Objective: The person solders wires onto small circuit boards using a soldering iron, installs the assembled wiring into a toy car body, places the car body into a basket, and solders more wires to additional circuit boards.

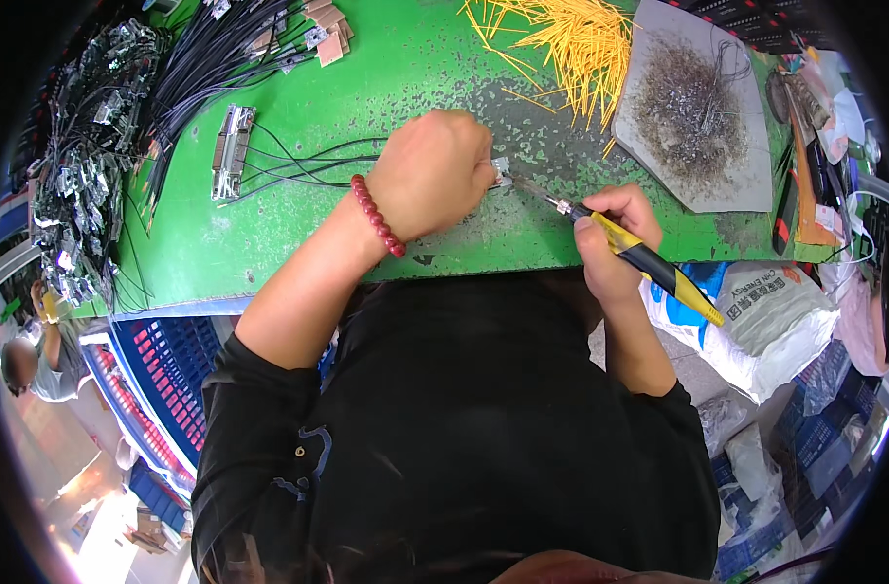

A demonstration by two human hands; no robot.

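My left hand (435,170) is closed low over the table, a red bead bracelet round its wrist. Thin black wires (308,167) run into it from a silver metal assembly (233,154) lying to its left. Just past the fingertips a small silvery piece (503,172) shows; the fingers hide how the wires meet it. My right hand (619,238) grips a yellow-and-black soldering iron (649,261) like a pen. Its thin tip points left, at or very close to the silvery piece; whether they touch, I cannot tell.
Black cables (206,73) and a heap of metal assemblies (99,156) lie at the left of the green table (386,83). Yellow sticks (585,58) are piled at the back, beside a soiled grey board (697,117). White bags (765,311) sit below right. Another person (50,365) is at far left.
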